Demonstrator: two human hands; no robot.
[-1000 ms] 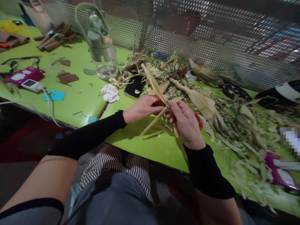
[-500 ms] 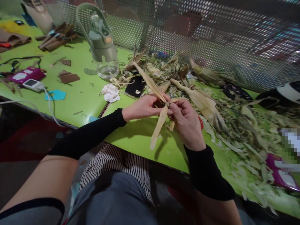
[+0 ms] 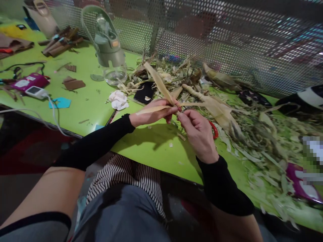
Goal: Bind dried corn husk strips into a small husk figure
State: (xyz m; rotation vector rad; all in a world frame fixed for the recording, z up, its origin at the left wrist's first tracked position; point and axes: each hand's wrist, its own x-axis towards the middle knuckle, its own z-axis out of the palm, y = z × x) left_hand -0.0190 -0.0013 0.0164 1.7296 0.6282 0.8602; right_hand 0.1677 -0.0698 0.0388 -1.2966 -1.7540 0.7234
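Observation:
Several pale dry corn husk strips [image 3: 160, 83] cross at one point between my hands, above the green table. My left hand [image 3: 157, 112] is closed on them near the crossing, its thumb lying along one strip that points left over the wrist. My right hand [image 3: 198, 132] pinches at the same crossing from the right, fingertips on a short husk end. One strip rises up and left, another stretches right. What lies right under the fingertips is hidden. Beside my right hand shows the red handle [image 3: 214, 130] of a tool, mostly covered.
A heap of dry husks [image 3: 252, 134] spreads along the right and back. Behind my left hand lie a black phone-like slab [image 3: 145, 92] and crumpled tissue [image 3: 118, 99]. A water bottle [image 3: 111, 53] stands against the perforated metal screen [image 3: 196, 37]. At left are purple packs [image 3: 30, 81] and a white cable [image 3: 54, 116].
The strip that hung down toward the table edge now points left across my left wrist. My right hand has shifted slightly down and left, and the red handle shows more.

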